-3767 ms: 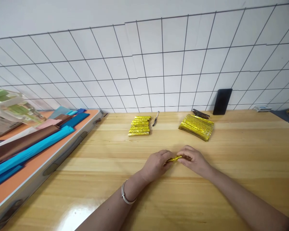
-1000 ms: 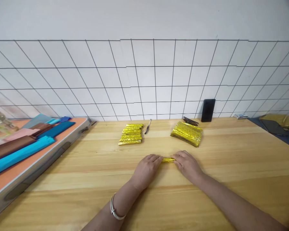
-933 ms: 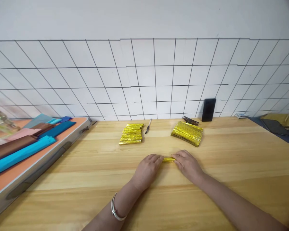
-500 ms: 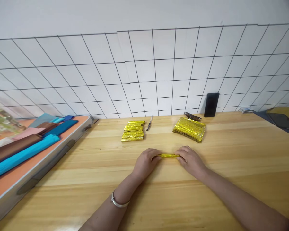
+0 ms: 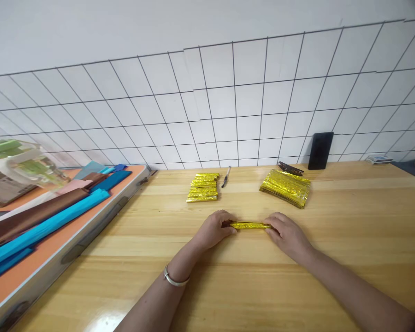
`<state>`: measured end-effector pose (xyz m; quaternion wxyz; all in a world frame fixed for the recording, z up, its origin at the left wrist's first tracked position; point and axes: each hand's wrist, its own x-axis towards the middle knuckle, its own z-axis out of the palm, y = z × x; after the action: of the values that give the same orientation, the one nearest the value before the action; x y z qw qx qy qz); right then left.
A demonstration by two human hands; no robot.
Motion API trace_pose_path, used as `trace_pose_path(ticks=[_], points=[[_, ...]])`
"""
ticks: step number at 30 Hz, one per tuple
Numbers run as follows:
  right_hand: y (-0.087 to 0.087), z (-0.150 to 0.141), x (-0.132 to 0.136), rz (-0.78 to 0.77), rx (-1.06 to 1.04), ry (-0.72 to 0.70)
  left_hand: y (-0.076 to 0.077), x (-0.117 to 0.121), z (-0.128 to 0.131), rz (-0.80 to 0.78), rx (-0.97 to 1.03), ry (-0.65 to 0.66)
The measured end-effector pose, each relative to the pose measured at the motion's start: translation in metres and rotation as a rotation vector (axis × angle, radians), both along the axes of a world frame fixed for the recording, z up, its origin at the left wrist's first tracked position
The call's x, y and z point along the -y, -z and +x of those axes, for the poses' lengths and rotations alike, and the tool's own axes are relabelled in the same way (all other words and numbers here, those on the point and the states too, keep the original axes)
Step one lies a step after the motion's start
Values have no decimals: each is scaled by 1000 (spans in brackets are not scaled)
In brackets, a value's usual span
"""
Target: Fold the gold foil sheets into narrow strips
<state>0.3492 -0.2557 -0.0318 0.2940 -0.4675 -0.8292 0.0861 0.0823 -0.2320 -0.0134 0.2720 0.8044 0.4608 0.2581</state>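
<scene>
A narrow folded strip of shiny gold foil paper lies crosswise low over the wooden table, held at both ends. My left hand, with a silver bangle at its wrist, pinches the left end. The right end sits between the thumb and fingers of my right hand. Beyond my left hand is a row of similar folded gold strips, laid one behind another. A stack of flat gold foil sheets rests beyond my right hand. My fingers cover the strip's ends.
A pen lies between the two gold groups. Behind the stack are a dark clip-like object and a black phone leaning on the tiled wall. At left, an orange-topped box carries rolled coloured paper and a clear green-lidded jug.
My hands have moved slightly apart, so more of the gold strip shows between them. The camera view has turned a little to the left.
</scene>
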Motion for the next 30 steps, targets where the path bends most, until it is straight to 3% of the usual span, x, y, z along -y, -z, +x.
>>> trace_pose_path(ticks=[7,14,22,30], points=[[-3,-1,0,-8,7,0,-1,0,-1,13,50,10],[-2,-2,0,-35,-5,22,12,-1,1,18,49,-77],[-4,-2,1,3,6,34,9,0,1,159,-38,8],[-9,-6,6,118,252,-43,6,4,4,322,-198,83]])
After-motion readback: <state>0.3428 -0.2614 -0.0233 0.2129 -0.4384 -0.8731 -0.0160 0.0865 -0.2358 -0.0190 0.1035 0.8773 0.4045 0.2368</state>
